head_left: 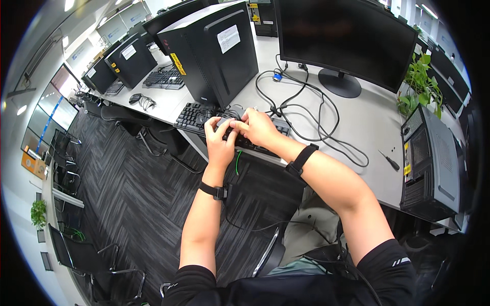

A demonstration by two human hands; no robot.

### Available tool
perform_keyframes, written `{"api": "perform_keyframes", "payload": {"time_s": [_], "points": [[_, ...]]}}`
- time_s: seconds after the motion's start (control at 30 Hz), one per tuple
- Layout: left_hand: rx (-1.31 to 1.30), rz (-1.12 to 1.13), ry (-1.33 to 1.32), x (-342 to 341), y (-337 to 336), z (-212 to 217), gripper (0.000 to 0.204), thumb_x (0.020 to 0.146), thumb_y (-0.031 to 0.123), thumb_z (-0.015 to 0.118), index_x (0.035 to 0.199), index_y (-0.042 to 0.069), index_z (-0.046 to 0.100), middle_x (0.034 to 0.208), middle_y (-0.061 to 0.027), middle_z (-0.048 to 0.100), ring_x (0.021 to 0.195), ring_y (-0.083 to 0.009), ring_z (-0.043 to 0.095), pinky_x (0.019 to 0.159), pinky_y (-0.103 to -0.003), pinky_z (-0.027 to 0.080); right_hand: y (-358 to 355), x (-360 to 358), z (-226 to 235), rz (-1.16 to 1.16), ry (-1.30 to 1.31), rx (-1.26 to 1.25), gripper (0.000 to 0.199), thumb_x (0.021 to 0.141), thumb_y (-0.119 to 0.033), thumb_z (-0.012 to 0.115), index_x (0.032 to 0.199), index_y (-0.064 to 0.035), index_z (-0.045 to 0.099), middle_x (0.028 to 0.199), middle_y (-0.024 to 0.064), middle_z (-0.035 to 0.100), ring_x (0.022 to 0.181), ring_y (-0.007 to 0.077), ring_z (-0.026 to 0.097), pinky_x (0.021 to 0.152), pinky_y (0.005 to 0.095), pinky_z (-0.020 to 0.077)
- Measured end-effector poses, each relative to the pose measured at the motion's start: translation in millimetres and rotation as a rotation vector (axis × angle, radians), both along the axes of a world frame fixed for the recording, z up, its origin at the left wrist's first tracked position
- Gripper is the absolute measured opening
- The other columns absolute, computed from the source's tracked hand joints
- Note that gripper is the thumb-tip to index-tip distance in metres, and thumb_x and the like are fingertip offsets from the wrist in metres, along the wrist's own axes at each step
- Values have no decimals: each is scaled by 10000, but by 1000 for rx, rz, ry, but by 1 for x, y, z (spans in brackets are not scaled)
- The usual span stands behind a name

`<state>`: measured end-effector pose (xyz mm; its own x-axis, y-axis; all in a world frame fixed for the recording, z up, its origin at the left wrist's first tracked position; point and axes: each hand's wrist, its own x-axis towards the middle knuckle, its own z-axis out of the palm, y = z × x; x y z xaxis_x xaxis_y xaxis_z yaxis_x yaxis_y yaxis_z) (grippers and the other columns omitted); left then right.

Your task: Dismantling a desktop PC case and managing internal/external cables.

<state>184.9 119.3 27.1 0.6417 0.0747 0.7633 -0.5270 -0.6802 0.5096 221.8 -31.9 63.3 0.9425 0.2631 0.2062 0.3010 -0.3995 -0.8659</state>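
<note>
My left hand (219, 142) and my right hand (259, 128) meet over a black keyboard (282, 127) at the desk's front edge. Fingers of both are bent and pinched together around a bundled black cable (234, 113); the exact grip is partly hidden. Much of the keyboard lies under my hands, with its right end showing. Beside it on the left is a second black keyboard (189, 116). Just behind my hands stands a black computer tower (229, 66) with a white label on its side.
A monitor (347, 41) stands at the back right, with loose black cables (319, 117) and a blue connector (277, 77) before it. Further right are a screwdriver (391, 162), another tower (434, 163) and a plant (422, 84). Left lies a mouse (135, 98); chairs (81, 250) line the wall.
</note>
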Motion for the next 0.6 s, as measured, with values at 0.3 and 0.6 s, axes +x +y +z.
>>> {"api": "perform_keyframes", "payload": {"time_s": [0.3, 0.6], "points": [[-101, 149, -95, 42, -28, -7, 190, 814, 123, 756, 989, 59, 715, 1160, -186, 548, 1062, -330, 562, 909, -393, 468, -71, -56, 43, 283, -29, -1, 477, 871, -243, 680, 1212, 66, 555, 888, 191, 714, 837, 288, 702, 757, 357, 534], [5, 236, 8, 36, -26, 2, 251, 797, 160, 762, 1024, 68, 707, 1192, -211, 522, 1094, -376, 525, 937, -445, 447, -200, -131, 40, -171, 221, 0, 282, 848, -131, 716, 1081, 4, 632, 825, 93, 685, 730, 137, 638, 689, 254, 493]]}}
